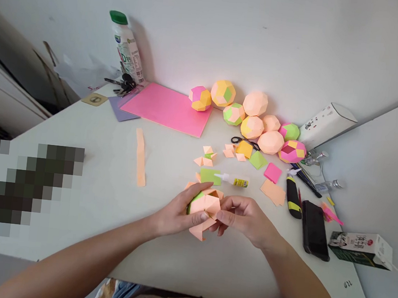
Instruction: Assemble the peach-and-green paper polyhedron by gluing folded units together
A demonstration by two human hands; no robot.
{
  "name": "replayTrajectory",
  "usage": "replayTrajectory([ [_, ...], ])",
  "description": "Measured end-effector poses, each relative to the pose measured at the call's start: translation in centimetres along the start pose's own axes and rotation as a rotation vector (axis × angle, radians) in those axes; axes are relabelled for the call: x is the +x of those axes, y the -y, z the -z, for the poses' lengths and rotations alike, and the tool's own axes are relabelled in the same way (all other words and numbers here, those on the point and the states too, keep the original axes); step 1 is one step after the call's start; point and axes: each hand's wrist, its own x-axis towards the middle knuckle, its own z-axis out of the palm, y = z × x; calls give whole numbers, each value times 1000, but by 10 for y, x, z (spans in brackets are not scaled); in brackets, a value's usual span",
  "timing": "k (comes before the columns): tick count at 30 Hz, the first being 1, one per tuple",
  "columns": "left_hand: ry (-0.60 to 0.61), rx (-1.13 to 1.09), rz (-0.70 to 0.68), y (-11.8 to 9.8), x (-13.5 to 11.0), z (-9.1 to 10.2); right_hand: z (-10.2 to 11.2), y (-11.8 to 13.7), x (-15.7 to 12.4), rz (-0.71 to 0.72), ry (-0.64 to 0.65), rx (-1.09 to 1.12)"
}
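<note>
A partly built paper ball [206, 205], peach with some green, is held between both hands above the table's front part. My left hand [182, 210] wraps its left side, thumb across the front and fingers over the top. At its right side my right hand [239, 217] pinches the paper edge between thumb and fingers. A loose peach flap hangs from the ball's underside. Just beyond the hands lie a glue bottle [240, 182] with a white nozzle and a green paper square [210, 176]. Small folded peach pieces [205, 161] lie behind these.
Several finished paper balls [270, 142] stand along the wall, with scissors [237, 140] before them. Pink card [169, 108] and a bottle [128, 49] are at back left. A peach strip [140, 157] lies left. Rightward are a cutter [292, 197], a phone [314, 230] and a carton [361, 249].
</note>
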Motion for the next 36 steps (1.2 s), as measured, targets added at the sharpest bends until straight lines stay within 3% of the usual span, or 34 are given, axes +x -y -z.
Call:
replayTrajectory([
  [14, 38, 15, -31, 4, 2, 2, -1, -6, 4, -28, -8, 36],
  [25, -191, 277, -31, 0, 5, -2, -1, -22, 16, -13, -129, 85],
  [31, -56, 390, -80, -12, 2, -4, -2, -26, 20, 1, -202, 124],
  [36, 30, 497, 11, -6, -2, -7, -1, -26, 22, 2, -203, 114],
])
